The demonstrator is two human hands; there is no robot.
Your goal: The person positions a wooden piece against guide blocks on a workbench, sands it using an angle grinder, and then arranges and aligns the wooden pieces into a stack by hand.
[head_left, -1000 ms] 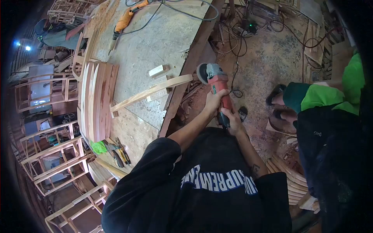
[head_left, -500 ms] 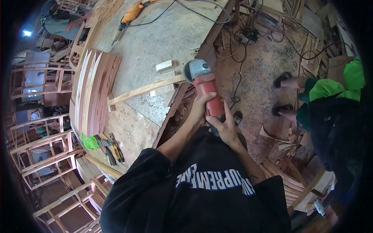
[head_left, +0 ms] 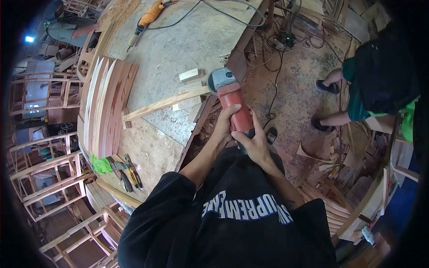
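A red angle grinder [head_left: 230, 96] with a grey metal head is held in both hands above the table edge. My left hand [head_left: 226, 119] wraps round the middle of its red body. Farther back, near the dark rear end, my right hand [head_left: 255, 145] is closed on it. The grinder's disc side meets the end of a long, slim wooden strip [head_left: 167, 102]; I cannot tell whether they touch. That strip lies across small wooden blocks [head_left: 190, 75] on the worktable [head_left: 154, 138].
Curved wooden pieces [head_left: 107, 107] stand stacked at the table's left. An orange power tool [head_left: 152, 14] with a cord lies at the far end. Pliers [head_left: 133, 171] rest near the front-left edge. A person [head_left: 380, 76] stands at right; another person [head_left: 67, 27] is at far left.
The grinder and both hands have shifted slightly left in view. The person on the right has moved farther up the view. The wooden strip and blocks stay in place.
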